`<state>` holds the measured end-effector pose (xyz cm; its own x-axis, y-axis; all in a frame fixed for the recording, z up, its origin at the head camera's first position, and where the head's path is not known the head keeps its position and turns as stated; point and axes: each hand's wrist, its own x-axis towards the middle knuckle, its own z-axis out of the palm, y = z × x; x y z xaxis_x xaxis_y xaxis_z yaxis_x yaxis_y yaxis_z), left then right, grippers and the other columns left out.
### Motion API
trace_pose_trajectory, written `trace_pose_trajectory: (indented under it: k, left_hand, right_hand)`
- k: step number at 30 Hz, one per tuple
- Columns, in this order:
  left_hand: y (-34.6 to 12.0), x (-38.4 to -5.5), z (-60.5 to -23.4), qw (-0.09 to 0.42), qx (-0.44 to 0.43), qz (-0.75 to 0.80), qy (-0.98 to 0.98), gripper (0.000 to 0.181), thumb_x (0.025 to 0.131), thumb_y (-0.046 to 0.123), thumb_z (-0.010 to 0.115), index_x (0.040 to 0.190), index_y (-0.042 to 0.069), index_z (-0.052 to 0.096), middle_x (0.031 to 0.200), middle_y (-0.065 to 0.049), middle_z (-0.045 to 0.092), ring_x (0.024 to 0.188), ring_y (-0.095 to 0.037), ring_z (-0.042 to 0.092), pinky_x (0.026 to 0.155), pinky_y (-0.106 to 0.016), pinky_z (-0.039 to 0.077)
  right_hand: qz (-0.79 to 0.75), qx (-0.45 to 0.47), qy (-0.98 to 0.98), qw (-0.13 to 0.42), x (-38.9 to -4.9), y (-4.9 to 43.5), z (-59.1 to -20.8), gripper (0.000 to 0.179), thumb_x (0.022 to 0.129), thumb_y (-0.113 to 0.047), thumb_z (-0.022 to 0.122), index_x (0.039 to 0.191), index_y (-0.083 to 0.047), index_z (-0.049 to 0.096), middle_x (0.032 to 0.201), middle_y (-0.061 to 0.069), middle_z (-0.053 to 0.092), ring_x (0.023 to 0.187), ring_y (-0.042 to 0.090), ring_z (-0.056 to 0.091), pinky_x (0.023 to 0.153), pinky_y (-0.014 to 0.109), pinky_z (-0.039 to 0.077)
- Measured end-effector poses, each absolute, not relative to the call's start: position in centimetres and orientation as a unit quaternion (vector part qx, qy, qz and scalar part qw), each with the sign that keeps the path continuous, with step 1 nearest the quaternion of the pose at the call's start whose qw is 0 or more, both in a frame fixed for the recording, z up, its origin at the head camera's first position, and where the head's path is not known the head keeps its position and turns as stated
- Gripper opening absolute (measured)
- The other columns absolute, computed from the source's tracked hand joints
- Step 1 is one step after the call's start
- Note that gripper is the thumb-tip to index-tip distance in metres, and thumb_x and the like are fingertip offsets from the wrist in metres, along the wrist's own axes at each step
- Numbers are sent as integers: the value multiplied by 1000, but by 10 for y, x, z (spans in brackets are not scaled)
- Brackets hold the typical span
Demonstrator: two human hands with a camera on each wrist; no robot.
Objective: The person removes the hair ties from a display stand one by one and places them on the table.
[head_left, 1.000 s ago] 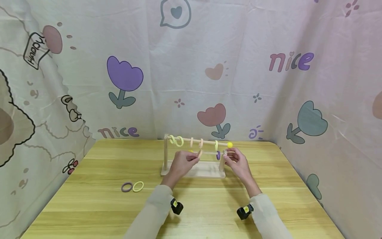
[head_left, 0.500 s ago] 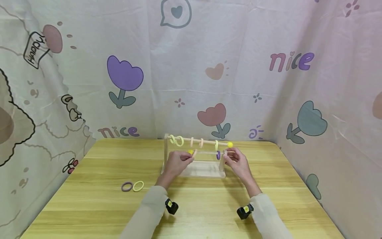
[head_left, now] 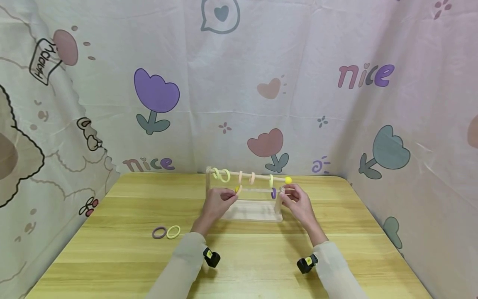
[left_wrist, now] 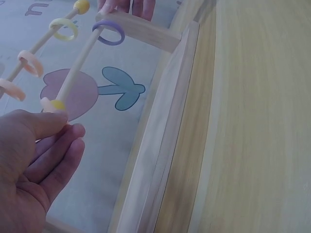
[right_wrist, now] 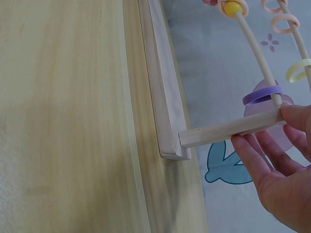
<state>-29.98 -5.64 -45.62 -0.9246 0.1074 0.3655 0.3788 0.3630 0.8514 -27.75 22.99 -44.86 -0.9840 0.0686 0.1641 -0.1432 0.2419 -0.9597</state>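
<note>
My left hand [head_left: 215, 205] pinches a peach ring [head_left: 240, 190] between thumb and fingers at the free end of the rack's lower rod [left_wrist: 77, 70]. In the right wrist view this ring encircles the yellow ball [right_wrist: 233, 8] that tips the rod. A purple ring [right_wrist: 262, 94] hangs on the same rod at its other end, beside the short wooden post [right_wrist: 228, 129]. My right hand [head_left: 300, 204] grips the top of that post, thumb on one side and fingers on the other. The rack's wooden base [head_left: 254, 211] stands on the table.
Above runs the upper rod [head_left: 261, 176], carrying several yellow-green and peach rings and ending in another yellow ball [head_left: 288, 180]. A purple ring [head_left: 159, 238] and a yellow ring [head_left: 172, 238] lie on the table at left. A patterned cloth [head_left: 313, 37] hangs behind.
The left hand has drawn the peach ring leftward along the lower rod to its yellow ball. My right hand keeps its place on the post.
</note>
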Motion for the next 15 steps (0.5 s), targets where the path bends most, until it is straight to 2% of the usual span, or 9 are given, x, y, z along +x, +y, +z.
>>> trace_pose_trajectory:
  k: [10, 15]
  left_hand:
    - [-63, -297, -454, 119, -113, -547, -821, 5, 87, 8, 82, 89, 4, 81, 92, -13, 80, 79, -22, 78, 71, -30, 65]
    - [-64, -298, -451, 116, -102, -550, -821, 6, 87, 10, 82, 90, 5, 80, 93, -13, 80, 78, -21, 78, 69, -30, 64]
  right_hand:
    - [617, 20, -782, 88, -279, 231, -448, 36, 100, -7, 66, 134, 1, 56, 128, 31, 64, 110, 29, 68, 89, 33, 64]
    - [618, 20, -782, 86, -278, 230, -448, 36, 100, -8, 66, 134, 1, 56, 128, 30, 64, 112, 31, 67, 91, 36, 63]
